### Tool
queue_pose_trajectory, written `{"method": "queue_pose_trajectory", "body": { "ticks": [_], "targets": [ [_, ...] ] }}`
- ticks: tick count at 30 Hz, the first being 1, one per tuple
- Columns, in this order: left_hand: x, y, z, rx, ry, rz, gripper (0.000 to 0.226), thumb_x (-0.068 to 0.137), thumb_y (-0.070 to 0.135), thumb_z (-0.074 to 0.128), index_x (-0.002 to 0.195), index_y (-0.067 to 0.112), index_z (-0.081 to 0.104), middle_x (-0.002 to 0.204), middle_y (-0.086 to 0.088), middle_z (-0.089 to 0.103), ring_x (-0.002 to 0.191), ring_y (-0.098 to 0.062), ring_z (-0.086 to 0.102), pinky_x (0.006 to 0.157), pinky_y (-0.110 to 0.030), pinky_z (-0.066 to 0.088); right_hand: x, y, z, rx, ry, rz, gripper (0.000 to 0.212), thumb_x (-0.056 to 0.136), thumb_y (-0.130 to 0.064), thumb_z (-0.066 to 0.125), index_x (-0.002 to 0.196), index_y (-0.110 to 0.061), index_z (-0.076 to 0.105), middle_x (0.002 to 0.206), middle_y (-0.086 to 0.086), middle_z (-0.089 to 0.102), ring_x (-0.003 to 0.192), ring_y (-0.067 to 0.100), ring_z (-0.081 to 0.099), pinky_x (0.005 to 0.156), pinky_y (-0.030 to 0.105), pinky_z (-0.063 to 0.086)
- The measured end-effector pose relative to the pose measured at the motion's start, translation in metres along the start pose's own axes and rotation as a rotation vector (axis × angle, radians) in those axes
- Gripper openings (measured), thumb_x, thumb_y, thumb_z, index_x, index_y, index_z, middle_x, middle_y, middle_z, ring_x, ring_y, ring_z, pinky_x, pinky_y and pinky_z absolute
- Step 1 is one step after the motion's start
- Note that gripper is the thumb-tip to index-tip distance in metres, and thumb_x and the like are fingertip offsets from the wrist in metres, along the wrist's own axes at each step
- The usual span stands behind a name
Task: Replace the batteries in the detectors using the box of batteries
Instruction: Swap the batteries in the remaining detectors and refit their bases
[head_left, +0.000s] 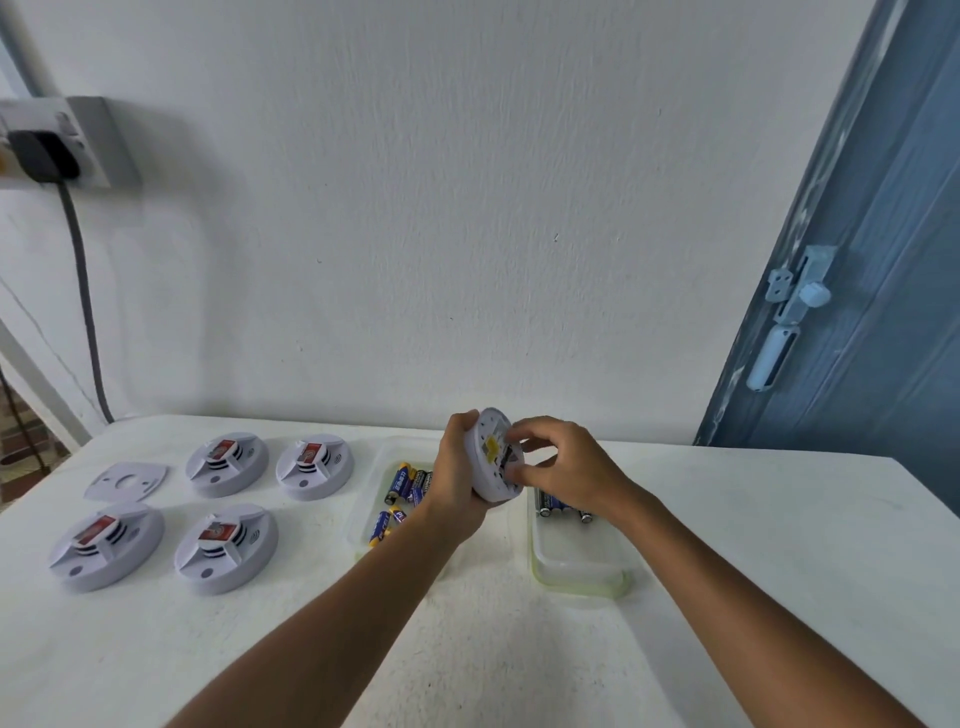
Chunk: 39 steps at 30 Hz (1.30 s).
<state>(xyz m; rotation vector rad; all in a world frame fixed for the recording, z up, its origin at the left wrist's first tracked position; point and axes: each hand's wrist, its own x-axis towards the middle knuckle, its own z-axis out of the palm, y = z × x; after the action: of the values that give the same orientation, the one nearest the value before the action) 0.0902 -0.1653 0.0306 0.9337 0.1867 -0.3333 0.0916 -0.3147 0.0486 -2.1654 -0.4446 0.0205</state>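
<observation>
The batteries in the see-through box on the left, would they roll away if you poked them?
Probably they would roll a bit: the batteries are round cylinders lying loose on their sides. They likely would not get far, since the walls of the clear box surround them. They look stiff and smooth, so they might slip from the fingers.

Five detectors, two boxes, one backplate.

The four detectors at left are pale lilac-white with red-orange labels; the held detector is white with a yellow patch. The batteries are blue and yellow with black. The tabletop and wall are white, the door blue.
</observation>
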Motion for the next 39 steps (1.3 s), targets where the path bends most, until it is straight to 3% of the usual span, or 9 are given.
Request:
{"method": "queue_pose_trajectory", "body": {
  "ticks": [6,11,17,20,23,26,29,34,39],
  "targets": [
    [-0.001,-0.001,-0.001,-0.051,0.003,-0.004,0.043,0.090,0.044,0.041,0.093,0.008,0.065,0.086,-0.008,0.061,0.088,-0.023,0.057,0.089,-0.042,0.041,-0.007,-0.004,0.009,0.041,0.091,-0.046,0.030,0.076,-0.011,0.075,0.106,-0.014,0.071,0.106,-0.014,0.066,0.102,0.006,0.062,0.084,0.032,0.056],
    [-0.001,0.005,0.002,-0.015,-0.008,-0.033,0.037,0.070,0.047,0.059,0.078,0.011,0.057,0.081,-0.007,0.051,0.081,-0.021,0.053,0.077,-0.035,0.042,-0.011,-0.009,0.018,0.014,0.115,-0.116,0.032,0.076,-0.016,0.067,0.107,-0.012,0.071,0.102,0.006,0.072,0.093,0.021,0.068,0.082,0.039,0.057],
    [-0.003,0.004,-0.003,-0.084,0.017,-0.103,0.036,0.069,0.044,0.055,0.079,0.009,0.059,0.081,-0.007,0.056,0.081,-0.023,0.055,0.091,-0.038,0.038,-0.022,-0.010,0.030,-0.043,0.219,-0.180,0.025,0.083,-0.003,0.059,0.105,0.000,0.070,0.100,0.022,0.069,0.088,0.033,0.066,0.076,0.045,0.054],
    [-0.003,0.004,-0.004,-0.092,0.024,-0.121,0.036,0.078,0.045,0.050,0.078,0.009,0.057,0.078,-0.007,0.053,0.078,-0.022,0.053,0.084,-0.036,0.041,-0.028,-0.007,0.035,-0.021,0.256,-0.217,0.027,0.086,0.002,0.058,0.110,-0.001,0.070,0.107,0.017,0.071,0.093,0.023,0.068,0.081,0.028,0.057],
    [-0.002,0.007,-0.009,-0.091,0.053,-0.126,0.039,0.084,0.046,0.045,0.083,0.010,0.058,0.079,-0.008,0.054,0.079,-0.023,0.053,0.079,-0.037,0.044,-0.033,-0.002,0.035,-0.033,0.229,-0.262,0.031,0.087,0.002,0.060,0.117,-0.002,0.067,0.126,0.010,0.063,0.114,0.005,0.057,0.092,0.001,0.040],
    [-0.003,0.011,-0.010,-0.090,0.042,-0.151,0.040,0.082,0.048,0.044,0.087,0.010,0.057,0.082,-0.009,0.052,0.079,-0.023,0.050,0.076,-0.037,0.040,-0.032,0.005,0.026,-0.106,0.104,-0.343,0.033,0.090,-0.005,0.062,0.123,-0.006,0.064,0.133,0.006,0.058,0.121,-0.002,0.046,0.102,0.006,0.035],
    [-0.005,0.009,-0.008,-0.151,0.010,-0.167,0.041,0.086,0.046,0.043,0.091,0.008,0.058,0.086,-0.011,0.054,0.080,-0.026,0.051,0.075,-0.039,0.043,-0.028,0.007,0.019,-0.148,0.128,-0.385,0.027,0.089,-0.013,0.062,0.114,-0.007,0.070,0.116,0.006,0.069,0.107,0.009,0.062,0.091,0.020,0.050],
    [-0.002,0.009,-0.012,-0.126,0.018,-0.121,0.043,0.085,0.046,0.047,0.108,0.012,0.060,0.105,-0.016,0.059,0.097,-0.033,0.055,0.085,-0.047,0.047,-0.015,0.004,0.009,0.053,0.400,-0.068,0.008,0.092,-0.014,0.062,0.087,-0.013,0.068,0.075,-0.010,0.067,0.070,0.004,0.062,0.065,0.020,0.049],
    [-0.001,0.010,-0.019,-0.138,0.028,-0.118,0.037,0.082,0.044,0.052,0.103,0.014,0.061,0.104,-0.013,0.056,0.099,-0.032,0.052,0.084,-0.046,0.047,-0.006,0.032,0.008,-0.395,0.063,0.422,0.007,0.086,-0.020,0.061,0.083,-0.013,0.060,0.078,0.007,0.062,0.074,0.029,0.065,0.064,0.028,0.051]
  ]
}}
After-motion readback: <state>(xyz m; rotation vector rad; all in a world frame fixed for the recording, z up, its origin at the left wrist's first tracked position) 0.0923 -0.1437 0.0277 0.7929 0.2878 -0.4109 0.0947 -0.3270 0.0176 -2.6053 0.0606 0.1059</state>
